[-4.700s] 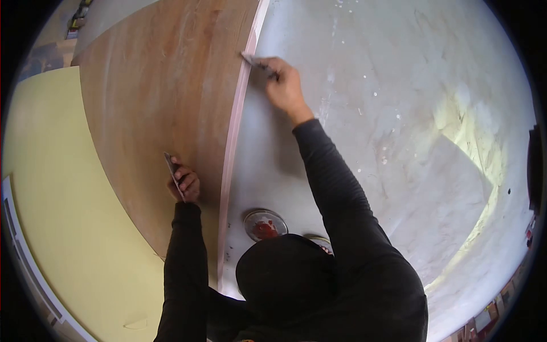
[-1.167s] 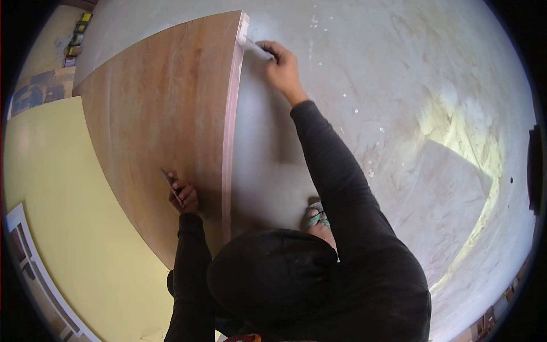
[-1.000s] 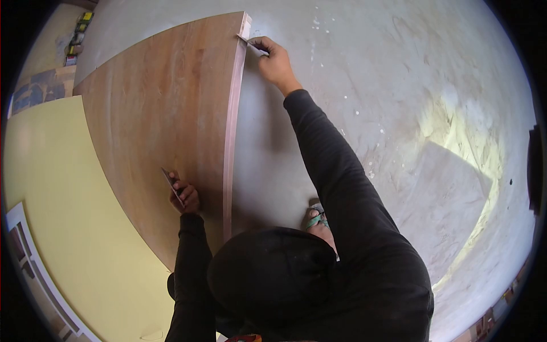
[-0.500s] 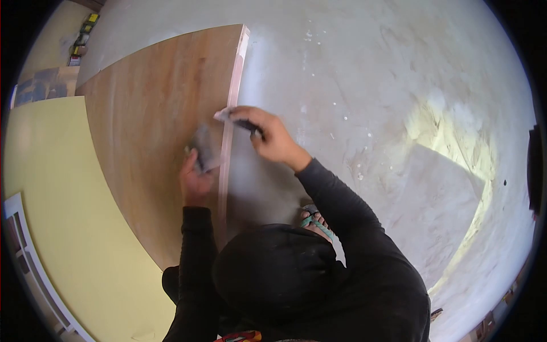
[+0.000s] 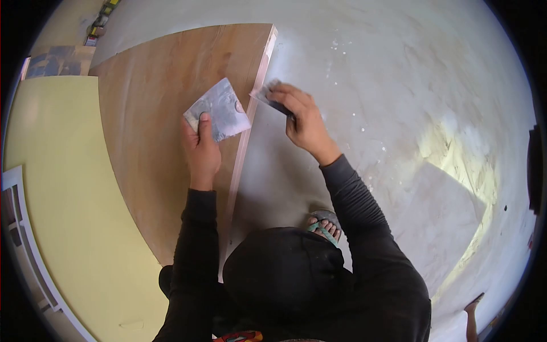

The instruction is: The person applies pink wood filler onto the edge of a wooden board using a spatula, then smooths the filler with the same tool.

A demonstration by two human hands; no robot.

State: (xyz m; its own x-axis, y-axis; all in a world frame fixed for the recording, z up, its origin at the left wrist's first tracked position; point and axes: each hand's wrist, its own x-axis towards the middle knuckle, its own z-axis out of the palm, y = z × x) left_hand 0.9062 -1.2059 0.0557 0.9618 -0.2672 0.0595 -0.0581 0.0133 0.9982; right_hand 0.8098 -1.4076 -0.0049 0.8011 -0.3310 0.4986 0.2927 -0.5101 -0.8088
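Observation:
My left hand (image 5: 202, 157) grips a flat scraper (image 5: 219, 111), its face smeared with grey and pinkish paste, the thumb pressed on it. The scraper is tilted over the brown wooden panel (image 5: 165, 80). My right hand (image 5: 307, 122) is closed around a putty knife (image 5: 280, 107) with a dark grip. The knife's blade end overlaps the panel's narrow edge (image 5: 240, 154) in this view, where pink paste coats a long strip. A gap separates the two tools.
A pale yellow panel (image 5: 57, 171) lies to the left, beside a white slatted frame (image 5: 20, 216). Small cans (image 5: 98, 25) stand at the far left. Yellowish powder (image 5: 456, 154) marks the floor on the right. Another person's foot (image 5: 473, 305) shows at lower right. My sandalled foot (image 5: 326, 227) is near the panel.
The left scraper has risen and turned its paste-smeared face into view. My right hand with the putty knife has shifted right and slightly up. Another person's foot has appeared.

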